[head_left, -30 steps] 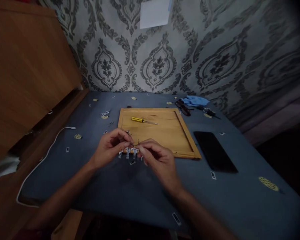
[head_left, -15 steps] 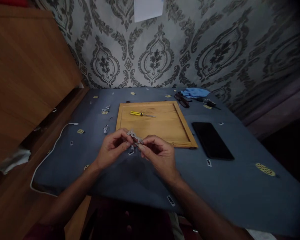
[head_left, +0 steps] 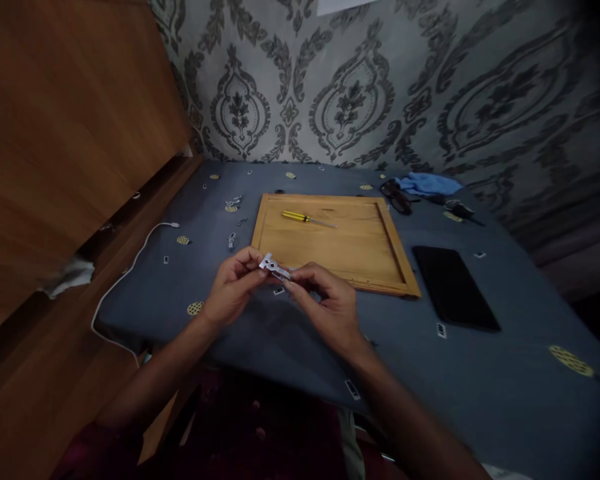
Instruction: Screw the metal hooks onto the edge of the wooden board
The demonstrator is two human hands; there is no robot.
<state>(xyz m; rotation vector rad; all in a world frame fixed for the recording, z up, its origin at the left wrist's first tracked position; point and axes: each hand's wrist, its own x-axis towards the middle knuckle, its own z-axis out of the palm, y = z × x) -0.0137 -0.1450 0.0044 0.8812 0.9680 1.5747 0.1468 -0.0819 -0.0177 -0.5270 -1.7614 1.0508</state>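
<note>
A small silver metal hinge point(head_left: 276, 267) is held between both hands, just in front of a framed wooden panel point(head_left: 330, 250). My left hand point(head_left: 235, 287) pinches its left end, where a flat plate with holes shows. The fingers of my right hand point(head_left: 325, 303) are closed on its right end. On the panel lies a screwdriver point(head_left: 307, 219) with a yellow and black handle. Other metal hardware rests left of the panel: one piece point(head_left: 232, 241) nearer me and another point(head_left: 234, 201) farther back, with small dark bits between them.
A black tablet-like slab point(head_left: 455, 287) lies right of the panel. Behind it are sunglasses point(head_left: 397, 197) and a blue cloth point(head_left: 429, 183). A white cable point(head_left: 125, 273) runs along the left edge of the blue-covered table point(head_left: 405, 380). Wooden furniture point(head_left: 80, 100) stands at the left.
The camera view has swung left, so the panel and table sit farther right in the picture. Between my hands the hinge is turned, with its holed plate showing more fully.
</note>
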